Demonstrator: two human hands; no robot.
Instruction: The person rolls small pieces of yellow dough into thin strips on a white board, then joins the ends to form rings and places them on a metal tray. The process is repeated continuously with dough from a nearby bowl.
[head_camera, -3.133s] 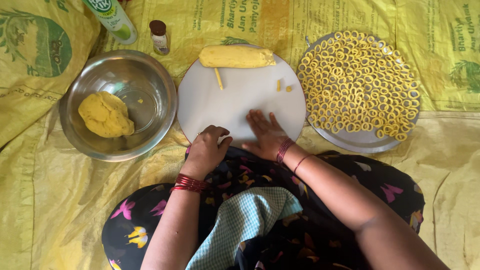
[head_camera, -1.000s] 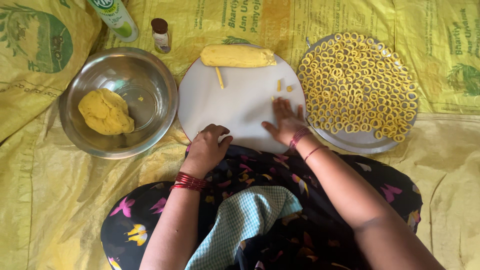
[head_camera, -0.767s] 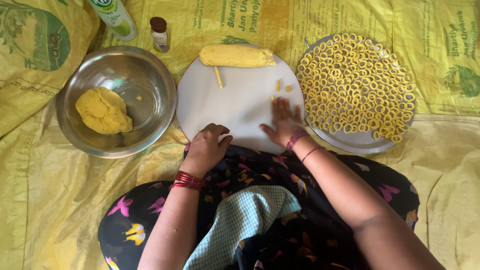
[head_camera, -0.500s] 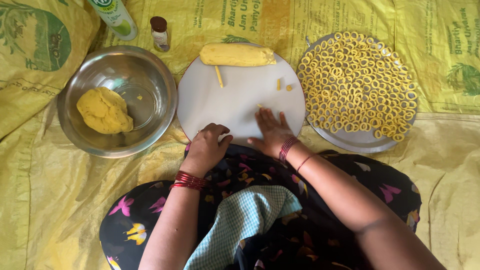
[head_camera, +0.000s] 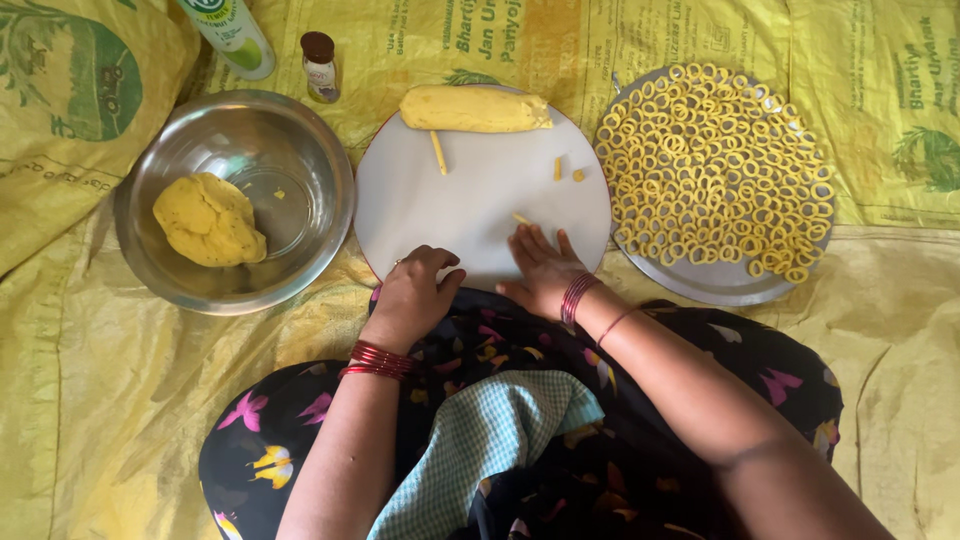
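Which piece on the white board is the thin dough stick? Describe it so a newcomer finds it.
Start at the round white board in the middle, between the steel bowl and the tray of rings. Just below the fat dough log at the board's far edge lies the thin dough stick. It is long and narrow, unlike the tiny crumbs to its right.

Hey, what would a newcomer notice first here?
Probably the metal tray at right, crowded with small yellow dough rings. Next, the round white board in the middle, where the right hand lies flat and the left hand rests curled at its near edge.
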